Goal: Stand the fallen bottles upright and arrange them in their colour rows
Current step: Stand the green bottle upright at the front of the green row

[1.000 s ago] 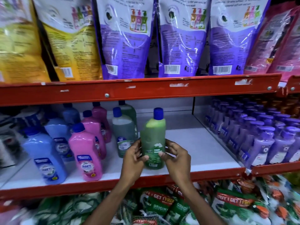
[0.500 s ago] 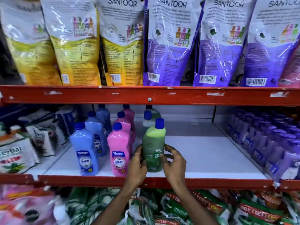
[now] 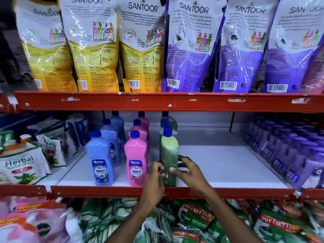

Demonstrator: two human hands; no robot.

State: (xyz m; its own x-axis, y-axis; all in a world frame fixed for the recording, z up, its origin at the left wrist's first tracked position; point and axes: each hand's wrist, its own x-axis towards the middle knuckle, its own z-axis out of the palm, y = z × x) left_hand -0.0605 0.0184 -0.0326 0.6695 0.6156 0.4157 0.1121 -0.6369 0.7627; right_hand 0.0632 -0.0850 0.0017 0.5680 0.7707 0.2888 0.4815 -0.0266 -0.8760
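A green bottle (image 3: 169,149) with a blue cap stands upright at the front of the white shelf (image 3: 219,165), turned edge-on. My left hand (image 3: 155,179) grips its lower left side and my right hand (image 3: 188,171) its lower right side. Behind it two more green bottles (image 3: 169,121) line up. To the left stands a row of pink bottles (image 3: 135,158) and, further left, a row of blue bottles (image 3: 100,158), all upright with blue caps.
Purple bottles (image 3: 287,151) fill the shelf's right bay. Herbal hand wash pouches (image 3: 21,165) sit at the left. Yellow and purple pouches (image 3: 140,50) hang above the red shelf beam (image 3: 157,101). Green packets (image 3: 196,221) lie below.
The camera has shifted so the shelf sits further right and higher. Both hands have turned the green bottle from label-forward to edge-on and brought it in line with the green row.
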